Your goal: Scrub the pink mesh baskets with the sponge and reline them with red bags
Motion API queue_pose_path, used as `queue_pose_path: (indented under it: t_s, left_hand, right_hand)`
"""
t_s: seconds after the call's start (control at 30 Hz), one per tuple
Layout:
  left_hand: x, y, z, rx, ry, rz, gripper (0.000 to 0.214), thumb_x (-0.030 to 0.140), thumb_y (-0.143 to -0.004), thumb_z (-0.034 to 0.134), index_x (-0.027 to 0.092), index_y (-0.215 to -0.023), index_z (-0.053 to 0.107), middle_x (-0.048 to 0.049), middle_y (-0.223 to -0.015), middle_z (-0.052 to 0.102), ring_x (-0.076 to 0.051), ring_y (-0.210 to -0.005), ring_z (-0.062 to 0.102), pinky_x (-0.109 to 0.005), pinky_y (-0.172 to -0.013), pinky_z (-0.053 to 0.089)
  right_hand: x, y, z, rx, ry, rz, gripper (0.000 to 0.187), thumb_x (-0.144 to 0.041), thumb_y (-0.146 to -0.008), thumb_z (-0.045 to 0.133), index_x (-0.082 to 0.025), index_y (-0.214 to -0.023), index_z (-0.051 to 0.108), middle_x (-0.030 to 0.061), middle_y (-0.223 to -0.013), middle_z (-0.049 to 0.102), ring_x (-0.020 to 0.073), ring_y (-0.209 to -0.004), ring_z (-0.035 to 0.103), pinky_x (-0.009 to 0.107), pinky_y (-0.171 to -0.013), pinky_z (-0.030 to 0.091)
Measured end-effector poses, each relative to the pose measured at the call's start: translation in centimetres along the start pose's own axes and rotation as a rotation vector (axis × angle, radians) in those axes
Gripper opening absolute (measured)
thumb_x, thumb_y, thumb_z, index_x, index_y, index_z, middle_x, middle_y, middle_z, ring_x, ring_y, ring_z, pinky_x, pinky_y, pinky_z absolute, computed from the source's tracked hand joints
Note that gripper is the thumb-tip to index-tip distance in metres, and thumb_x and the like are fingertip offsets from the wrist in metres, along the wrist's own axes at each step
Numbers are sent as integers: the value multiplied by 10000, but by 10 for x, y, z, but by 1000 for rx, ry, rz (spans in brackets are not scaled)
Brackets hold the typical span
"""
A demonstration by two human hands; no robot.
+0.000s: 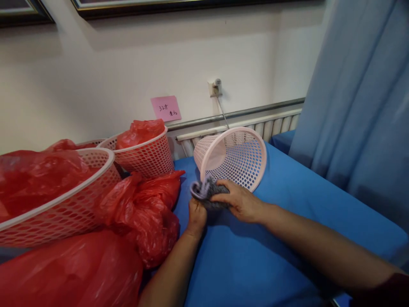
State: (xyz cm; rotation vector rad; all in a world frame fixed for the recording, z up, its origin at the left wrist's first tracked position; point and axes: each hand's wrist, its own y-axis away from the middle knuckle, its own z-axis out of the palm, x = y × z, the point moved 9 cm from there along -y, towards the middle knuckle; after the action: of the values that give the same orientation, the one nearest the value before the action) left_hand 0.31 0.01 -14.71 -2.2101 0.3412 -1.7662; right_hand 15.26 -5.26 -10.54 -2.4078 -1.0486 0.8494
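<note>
A small grey cloth (204,192) is bunched between both my hands on the blue table cover (271,256). My left hand (195,218) grips its lower left part with closed fingers. My right hand (238,200) lies over the cloth's right side, fingers curled onto it. Just behind the cloth a pink perforated plastic basket (236,157) lies on its side, its open mouth turned to the right and away from me.
Two more pink baskets, one at the left (79,192) and one behind it (147,155), hold red plastic bags. Loose red bags (140,213) pile up at the left front. A blue curtain (361,106) hangs at right. A radiator (255,125) and a pink note (165,108) are on the wall.
</note>
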Motion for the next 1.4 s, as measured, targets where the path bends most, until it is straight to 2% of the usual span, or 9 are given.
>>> queue_pose_path:
  t_s: [0.17, 0.3, 0.47, 0.53, 0.63, 0.87, 0.97, 1.2, 1.4]
  left_hand:
    - [3, -1, 1, -1, -51, 25, 498, 652, -936, 556, 212, -709, 509, 37, -648, 504, -134, -617, 468, -247, -586, 400]
    - [6, -4, 3, -5, -88, 53, 477, 615, -951, 544, 217, -695, 481, 51, -614, 469, -126, -576, 434, -241, -552, 362]
    - [13, -3, 4, -14, -111, 116, 432, 560, -961, 538, 208, -713, 511, 44, -646, 467, -129, -601, 426, -241, -567, 356]
    - [14, -2, 5, -7, -113, 122, 416, 546, -960, 541, 206, -721, 518, 42, -654, 476, -132, -611, 433, -241, -571, 358]
    - [13, -2, 7, -1, -103, 119, 398, 526, -970, 532, 207, -731, 518, 47, -652, 472, -128, -601, 427, -240, -571, 357]
    - [7, 3, 9, -14, -74, 77, 402, 533, -979, 530, 210, -740, 538, 51, -617, 519, -125, -561, 488, -236, -562, 403]
    - [3, 3, 7, -20, -70, 41, 399, 534, -978, 527, 214, -741, 543, 48, -595, 556, -129, -538, 527, -236, -552, 430]
    - [8, 2, 6, -29, -86, 71, 409, 527, -971, 538, 217, -704, 525, 47, -568, 553, -124, -511, 525, -233, -517, 410]
    - [5, 2, 0, 38, -76, 58, 408, 528, -969, 547, 220, -703, 532, 41, -566, 588, -135, -520, 556, -244, -541, 440]
  right_hand:
    - [47, 56, 28, -249, 156, 145, 424, -69, -870, 613, -298, -1196, 757, 58, -1458, 570, 258, -1213, 597, 417, -1044, 485]
    - [90, 72, 0, -275, 291, 301, 398, -64, -876, 584, -282, -1150, 773, 72, -1436, 575, 260, -1170, 603, 396, -1005, 485]
    - [149, 93, -56, -81, 567, 691, 486, -44, -914, 480, -232, -1300, 708, 157, -1454, 516, 287, -1107, 609, 416, -949, 490]
    - [158, 103, -60, -48, 580, 793, 550, -35, -894, 487, -227, -1381, 654, 167, -1443, 510, 283, -1099, 613, 408, -952, 491]
    - [146, 103, -39, -96, 456, 786, 583, -39, -849, 522, -210, -1394, 639, 163, -1345, 556, 276, -1063, 628, 402, -938, 504]
    - [49, 60, 26, -215, -95, 378, 592, -40, -735, 638, -265, -1278, 707, 60, -1216, 613, 200, -1051, 647, 308, -960, 523]
    - [44, 54, 32, -171, -176, 370, 643, -24, -711, 640, -299, -1289, 702, 26, -1223, 626, 169, -1072, 647, 265, -970, 519]
    - [132, 75, -30, 51, 255, 771, 507, -67, -830, 553, -173, -1303, 703, 160, -1214, 609, 291, -1040, 652, 451, -987, 519]
    - [148, 103, -87, 424, 364, 955, 601, -222, -898, 566, -170, -1494, 513, 213, -1465, 454, 354, -1241, 590, 499, -1063, 485]
